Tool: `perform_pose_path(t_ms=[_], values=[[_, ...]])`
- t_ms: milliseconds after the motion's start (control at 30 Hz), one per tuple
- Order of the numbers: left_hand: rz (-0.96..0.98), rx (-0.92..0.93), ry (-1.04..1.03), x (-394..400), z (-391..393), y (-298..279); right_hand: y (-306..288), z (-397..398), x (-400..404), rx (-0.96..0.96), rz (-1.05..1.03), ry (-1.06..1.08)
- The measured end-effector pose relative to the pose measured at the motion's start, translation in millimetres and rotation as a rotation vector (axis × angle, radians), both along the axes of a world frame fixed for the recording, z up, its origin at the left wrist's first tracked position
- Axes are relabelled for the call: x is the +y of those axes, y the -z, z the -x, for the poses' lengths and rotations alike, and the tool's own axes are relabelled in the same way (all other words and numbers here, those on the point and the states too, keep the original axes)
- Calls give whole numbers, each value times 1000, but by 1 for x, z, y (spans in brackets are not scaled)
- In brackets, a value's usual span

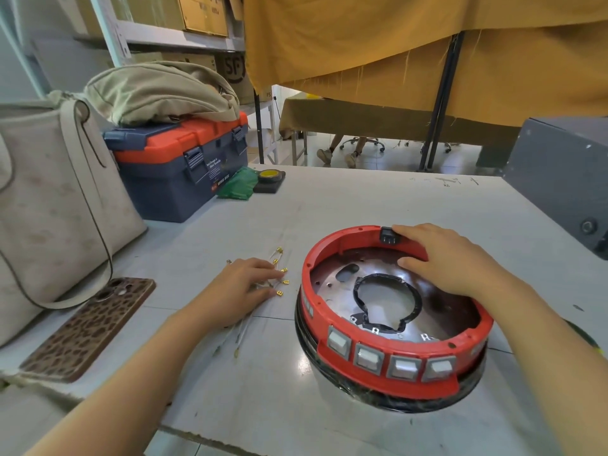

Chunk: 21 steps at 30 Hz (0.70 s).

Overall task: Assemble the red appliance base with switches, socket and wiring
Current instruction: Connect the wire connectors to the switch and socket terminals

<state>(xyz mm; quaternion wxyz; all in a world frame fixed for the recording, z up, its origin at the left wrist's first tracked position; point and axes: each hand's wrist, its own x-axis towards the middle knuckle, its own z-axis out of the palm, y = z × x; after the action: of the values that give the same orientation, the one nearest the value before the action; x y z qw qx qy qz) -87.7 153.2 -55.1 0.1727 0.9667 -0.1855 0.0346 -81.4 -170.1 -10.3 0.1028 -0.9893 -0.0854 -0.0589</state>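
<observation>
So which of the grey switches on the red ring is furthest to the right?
The last grey switch in the front row on the red ring, nearest the person's right arm.

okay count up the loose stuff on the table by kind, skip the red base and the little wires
Bags: 2, cream tote and khaki bag
Toolbox: 1
Phone: 1
Green packet pile: 1
Yellow-topped black block: 1
Grey box: 1
Total: 7
</observation>
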Motion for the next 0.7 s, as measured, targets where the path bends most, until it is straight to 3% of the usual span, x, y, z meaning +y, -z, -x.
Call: perform_pose_path(t_ms=[267, 367, 533, 700], values=[[-30, 39, 37, 15, -13, -6, -3, 1, -2, 18, 0, -7], [83, 7, 0, 18, -14, -7, -4, 0, -5, 19, -24, 4], [421, -13, -237, 35, -10, -11, -4, -2, -8, 2, -27, 69], [307, 26, -456, 56, -8, -15, -1, 0, -8, -26, 11, 115]])
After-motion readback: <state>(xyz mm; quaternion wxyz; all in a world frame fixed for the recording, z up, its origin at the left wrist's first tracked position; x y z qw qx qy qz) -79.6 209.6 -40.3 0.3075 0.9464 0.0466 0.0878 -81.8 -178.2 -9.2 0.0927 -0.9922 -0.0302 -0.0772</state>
